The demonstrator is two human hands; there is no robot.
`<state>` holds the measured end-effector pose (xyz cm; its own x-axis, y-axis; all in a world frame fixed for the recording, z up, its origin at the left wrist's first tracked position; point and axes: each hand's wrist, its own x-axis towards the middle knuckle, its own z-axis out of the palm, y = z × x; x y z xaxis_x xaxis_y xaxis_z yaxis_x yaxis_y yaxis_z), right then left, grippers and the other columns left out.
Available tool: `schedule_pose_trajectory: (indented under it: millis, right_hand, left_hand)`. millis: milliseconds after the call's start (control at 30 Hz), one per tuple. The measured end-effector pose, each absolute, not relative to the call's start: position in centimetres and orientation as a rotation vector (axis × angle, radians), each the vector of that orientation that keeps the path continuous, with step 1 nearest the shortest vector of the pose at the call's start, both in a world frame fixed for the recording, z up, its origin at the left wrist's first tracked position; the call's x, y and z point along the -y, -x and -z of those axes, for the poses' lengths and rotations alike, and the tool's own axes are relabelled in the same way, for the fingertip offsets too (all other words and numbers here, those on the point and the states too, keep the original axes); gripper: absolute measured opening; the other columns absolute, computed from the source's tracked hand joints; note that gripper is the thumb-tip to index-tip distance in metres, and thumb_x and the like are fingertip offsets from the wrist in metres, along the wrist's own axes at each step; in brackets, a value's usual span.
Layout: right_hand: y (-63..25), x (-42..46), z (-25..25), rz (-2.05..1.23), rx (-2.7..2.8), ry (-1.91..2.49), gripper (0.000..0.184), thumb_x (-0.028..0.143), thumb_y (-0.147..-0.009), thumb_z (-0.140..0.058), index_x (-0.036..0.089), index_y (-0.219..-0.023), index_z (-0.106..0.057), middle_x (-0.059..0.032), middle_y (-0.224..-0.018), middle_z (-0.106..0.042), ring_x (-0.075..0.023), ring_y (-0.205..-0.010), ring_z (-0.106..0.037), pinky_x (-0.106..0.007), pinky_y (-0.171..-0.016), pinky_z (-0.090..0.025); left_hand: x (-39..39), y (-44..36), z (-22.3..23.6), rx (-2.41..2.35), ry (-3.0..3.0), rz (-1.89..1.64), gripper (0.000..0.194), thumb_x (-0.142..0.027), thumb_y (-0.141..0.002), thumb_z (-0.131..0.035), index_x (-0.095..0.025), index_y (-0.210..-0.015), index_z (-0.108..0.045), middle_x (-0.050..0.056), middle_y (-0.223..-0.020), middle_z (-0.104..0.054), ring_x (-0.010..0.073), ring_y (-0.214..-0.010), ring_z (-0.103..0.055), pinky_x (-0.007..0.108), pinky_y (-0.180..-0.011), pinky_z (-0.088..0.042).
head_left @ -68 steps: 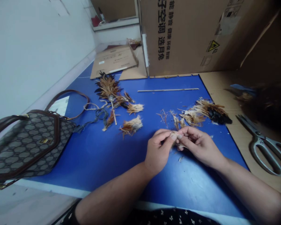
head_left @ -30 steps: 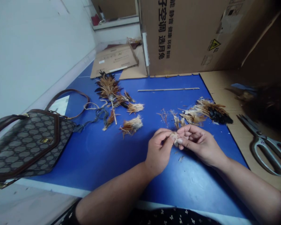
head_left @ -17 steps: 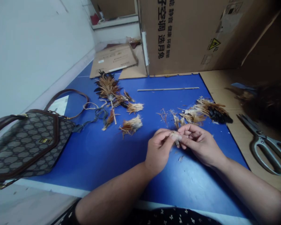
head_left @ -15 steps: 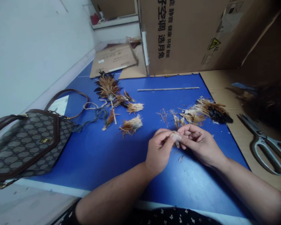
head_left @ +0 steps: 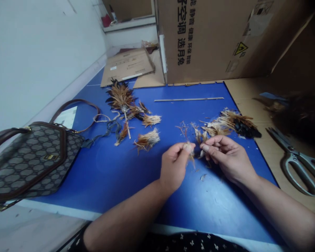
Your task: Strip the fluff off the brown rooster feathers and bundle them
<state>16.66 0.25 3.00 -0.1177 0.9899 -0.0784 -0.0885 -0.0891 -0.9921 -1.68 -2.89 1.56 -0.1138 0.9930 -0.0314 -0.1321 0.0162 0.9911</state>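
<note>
Over the blue table (head_left: pixel 115 175), my left hand (head_left: pixel 173 166) pinches a small tuft of pale brown feathers (head_left: pixel 190 151) between thumb and forefinger. My right hand (head_left: pixel 227 157) is beside it, fingers curled in a pinch just right of the tuft; what they hold is too small to name. Just beyond my hands lies a loose pile of tan and black feathers (head_left: pixel 228 125). Further left lie small feather bundles (head_left: pixel 147 139) and a larger fan of brown feathers (head_left: pixel 120 96).
A patterned handbag (head_left: pixel 28 161) with brown straps sits at the left edge. Large scissors (head_left: pixel 295 161) lie on cardboard at the right. A big cardboard box (head_left: pixel 212 38) stands behind, with a thin stick (head_left: pixel 187 100) in front of it. Flat cardboard (head_left: pixel 127 66) lies far left.
My hands have drawn apart: the left moved slightly left with the tuft, the right shifted a little right and up. The tuft now hangs from the left fingers alone.
</note>
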Motion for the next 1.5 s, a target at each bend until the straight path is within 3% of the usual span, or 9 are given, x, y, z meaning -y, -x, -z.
schedule_pose_trajectory:
  millis: [167, 267, 400, 567, 833, 1033, 1267, 1500]
  right_hand:
    - [-16.3, 0.4, -3.0, -1.442, 1.235, 1.057, 0.025, 0.039, -0.083, -0.091, 0.022, -0.094, -0.077, -0.0050, -0.092, -0.078, -0.0117, -0.063, -0.063, -0.025, -0.056, -0.055]
    - [-16.0, 0.8, -3.2, -1.416, 1.273, 1.051, 0.024, 0.041, -0.084, -0.089, 0.023, -0.094, -0.076, -0.0060, -0.094, -0.079, -0.0137, -0.066, -0.067, -0.027, -0.057, -0.058]
    - [-15.8, 1.1, -3.8, -1.388, 1.318, 0.991, 0.021, 0.041, -0.088, -0.086, 0.024, -0.093, -0.075, -0.0056, -0.094, -0.078, -0.0156, -0.066, -0.071, -0.033, -0.064, -0.063]
    - [-16.1, 0.8, -3.6, -1.151, 1.516, 0.974, 0.012, 0.036, -0.093, -0.081, 0.025, -0.092, -0.077, -0.0080, -0.101, -0.075, -0.0204, -0.088, -0.073, -0.036, -0.081, -0.063]
    - [-17.0, 0.1, -3.3, -0.965, 1.663, 1.050, 0.014, 0.036, -0.094, -0.079, 0.029, -0.105, -0.083, -0.0092, -0.108, -0.075, -0.0249, -0.102, -0.071, -0.042, -0.094, -0.060]
    - [-17.0, 0.0, -3.0, -0.838, 1.787, 0.960, 0.020, 0.025, -0.098, -0.074, 0.034, -0.112, -0.085, -0.0065, -0.103, -0.076, -0.0228, -0.099, -0.072, -0.041, -0.090, -0.060]
    - [-17.0, -0.3, -2.5, -0.721, 1.898, 0.784, 0.033, 0.011, -0.098, -0.069, 0.031, -0.121, -0.082, -0.0058, -0.106, -0.074, -0.0173, -0.095, -0.072, -0.031, -0.081, -0.060]
    - [-16.9, 0.2, -2.8, -0.641, 1.893, 0.810, 0.047, 0.008, -0.097, -0.069, 0.030, -0.138, -0.074, -0.0074, -0.112, -0.075, -0.0193, -0.102, -0.072, -0.035, -0.090, -0.060]
  left_hand:
    - [3.1, 0.9, -0.5, -1.083, -0.909, -1.238, 0.030, -0.046, -0.099, -0.071, -0.016, -0.096, -0.075, 0.005, -0.089, -0.074, 0.0149, -0.080, -0.066, 0.029, -0.080, -0.055]
    - [3.2, 0.5, -0.3, -0.975, -0.810, -1.230, 0.032, -0.047, -0.097, -0.073, -0.015, -0.095, -0.072, 0.005, -0.086, -0.073, 0.0152, -0.079, -0.068, 0.030, -0.079, -0.056]
    - [3.1, 0.4, -0.7, -0.916, -0.675, -1.143, 0.039, -0.053, -0.092, -0.077, -0.014, -0.091, -0.068, 0.003, -0.073, -0.068, 0.0143, -0.062, -0.065, 0.028, -0.062, -0.056]
    - [3.1, 0.6, -1.1, -0.885, -0.668, -1.085, 0.040, -0.052, -0.090, -0.079, -0.013, -0.087, -0.068, 0.002, -0.066, -0.061, 0.0140, -0.057, -0.061, 0.025, -0.049, -0.051]
    - [3.0, 0.8, -1.0, -0.844, -0.697, -1.062, 0.039, -0.050, -0.090, -0.079, -0.012, -0.086, -0.070, 0.000, -0.065, -0.055, 0.0133, -0.060, -0.060, 0.022, -0.046, -0.048]
    - [3.0, 0.7, -0.8, -0.887, -0.724, -1.056, 0.039, -0.051, -0.089, -0.080, -0.012, -0.085, -0.072, 0.001, -0.065, -0.057, 0.0134, -0.059, -0.061, 0.022, -0.047, -0.046]
    - [3.0, 1.0, -0.5, -0.979, -0.837, -1.054, 0.040, -0.052, -0.090, -0.077, -0.013, -0.085, -0.073, 0.002, -0.066, -0.061, 0.0128, -0.055, -0.058, 0.022, -0.044, -0.042]
    - [2.9, 1.2, -0.7, -0.991, -0.899, -1.127, 0.036, -0.049, -0.095, -0.073, -0.015, -0.083, -0.071, 0.002, -0.066, -0.061, 0.0111, -0.056, -0.059, 0.022, -0.053, -0.046]
